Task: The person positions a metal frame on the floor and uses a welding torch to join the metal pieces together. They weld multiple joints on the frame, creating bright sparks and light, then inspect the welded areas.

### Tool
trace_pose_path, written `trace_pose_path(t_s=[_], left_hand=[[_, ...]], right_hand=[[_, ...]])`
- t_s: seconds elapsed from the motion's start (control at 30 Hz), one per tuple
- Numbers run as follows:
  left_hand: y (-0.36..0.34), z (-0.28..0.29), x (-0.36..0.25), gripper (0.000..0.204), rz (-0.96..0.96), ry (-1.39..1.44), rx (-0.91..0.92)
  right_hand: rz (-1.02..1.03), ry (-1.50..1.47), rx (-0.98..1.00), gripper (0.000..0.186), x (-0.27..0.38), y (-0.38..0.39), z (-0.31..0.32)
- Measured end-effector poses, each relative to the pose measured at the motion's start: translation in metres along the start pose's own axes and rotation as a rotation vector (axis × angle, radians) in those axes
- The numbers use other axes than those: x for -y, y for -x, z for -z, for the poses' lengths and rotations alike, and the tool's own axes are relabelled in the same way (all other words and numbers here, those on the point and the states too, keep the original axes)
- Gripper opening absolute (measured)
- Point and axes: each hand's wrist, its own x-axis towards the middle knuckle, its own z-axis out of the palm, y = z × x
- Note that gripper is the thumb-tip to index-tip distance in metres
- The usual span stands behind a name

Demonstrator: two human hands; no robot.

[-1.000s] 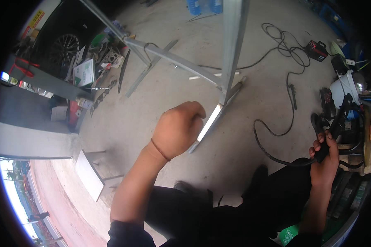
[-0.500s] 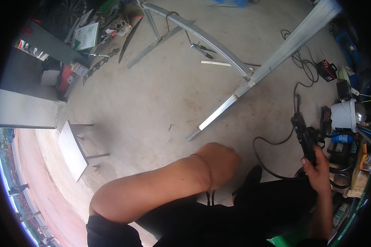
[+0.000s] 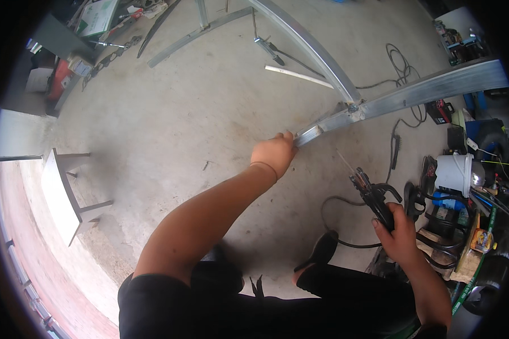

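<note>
My left hand [image 3: 273, 155] is closed around the near end of a square metal tube [image 3: 384, 106], which runs off to the upper right. A curved metal tube [image 3: 302, 42] meets it at a rough joint. On the right, my right hand [image 3: 400, 234] grips a black welding electrode holder [image 3: 373, 198]. A thin electrode [image 3: 345, 161] sticks out of its jaws, its tip below the tube and apart from it. The holder's black cable [image 3: 345, 244] loops over the concrete floor.
A small white bench [image 3: 62, 195] stands at the left. Along the right lie a white bucket [image 3: 454, 174], a red and black box [image 3: 439, 111], cables and tools. A clamp on a cable [image 3: 270, 50] and a white rod [image 3: 298, 77] are farther off.
My left hand has reached forward and taken hold of the tube's end. The electrode holder in my right hand has moved left, and the electrode now shows.
</note>
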Motion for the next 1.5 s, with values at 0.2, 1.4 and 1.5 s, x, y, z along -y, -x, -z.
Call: trace_pose_path(t_s=[0.2, 1.4, 1.5], left_hand=[[-0.008, 0.015, 0.008, 0.024, -0.01, 0.081, 0.08], [-0.013, 0.021, 0.013, 0.034, 0.001, 0.016, 0.171], [-0.015, 0.027, 0.014, 0.035, 0.044, 0.041, 0.315]], right_hand=[[0.045, -0.021, -0.091, 0.04, -0.008, -0.029, -0.052], [0.232, 0.0, -0.255, 0.042, -0.034, -0.051, -0.102], [0.181, -0.023, -0.225, 0.041, -0.038, -0.051, -0.104]])
